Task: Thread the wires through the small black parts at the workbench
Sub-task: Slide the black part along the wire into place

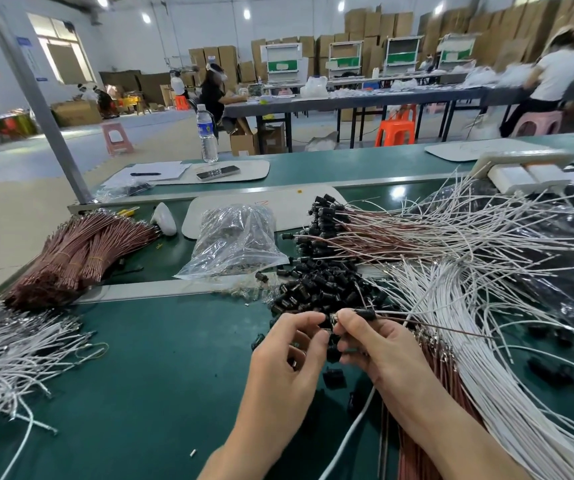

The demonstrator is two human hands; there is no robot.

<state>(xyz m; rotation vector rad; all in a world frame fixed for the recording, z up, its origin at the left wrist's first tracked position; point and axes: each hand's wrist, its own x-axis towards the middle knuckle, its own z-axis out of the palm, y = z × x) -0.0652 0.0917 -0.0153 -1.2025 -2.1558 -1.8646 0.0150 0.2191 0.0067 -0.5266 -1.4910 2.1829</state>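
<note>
Pinching a rightward-trailing brown wire (434, 325), the right hand (379, 344) aims its tip at the small black part (327, 328) pinched by the left hand (289, 358).

The fingertips of the left grip (285, 368) and right grip (382, 351) hide most of what they pinch; only a small black part (365, 312) and a brown wire (434, 325) show. The left edge cuts off the white wire bundle (1, 358). The seated person (555, 74) at far right is blurred.

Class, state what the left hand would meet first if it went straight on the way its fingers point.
The left hand would probably meet the small black plastic part at its fingertips first, then the right hand; depth is unclear.
</note>
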